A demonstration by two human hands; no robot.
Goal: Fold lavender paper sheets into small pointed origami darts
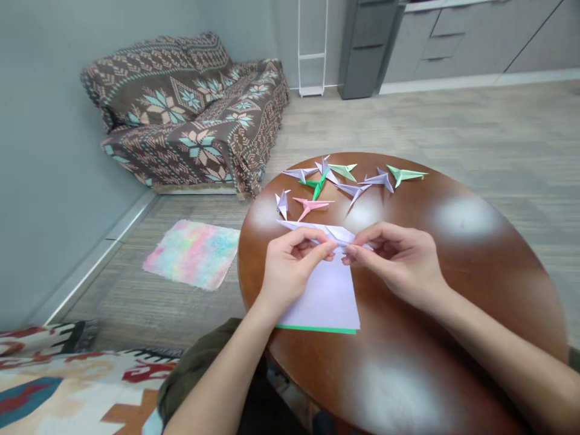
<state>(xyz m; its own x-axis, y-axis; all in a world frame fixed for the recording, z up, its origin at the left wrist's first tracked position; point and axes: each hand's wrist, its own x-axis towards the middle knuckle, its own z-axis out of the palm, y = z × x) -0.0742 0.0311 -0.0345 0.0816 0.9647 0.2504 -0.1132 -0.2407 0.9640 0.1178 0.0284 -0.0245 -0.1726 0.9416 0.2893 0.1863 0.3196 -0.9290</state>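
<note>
A lavender folded-paper origami piece is pinched between my two hands, over a stack of paper sheets. My left hand grips it near the middle with thumb and forefinger, and a pointed end juts out to the left. My right hand pinches it just to the right, fingertips close to the left ones. Below lies the stack of lavender paper, with a green edge showing underneath. Beyond my hands are several folded paper birds, among them a pink one, a dark green one and a lavender one.
The round brown wooden table has glossy reflections. Further left stand a sofa under a patterned cover and a pastel fluffy mat on the floor. Grey cabinets line the far wall.
</note>
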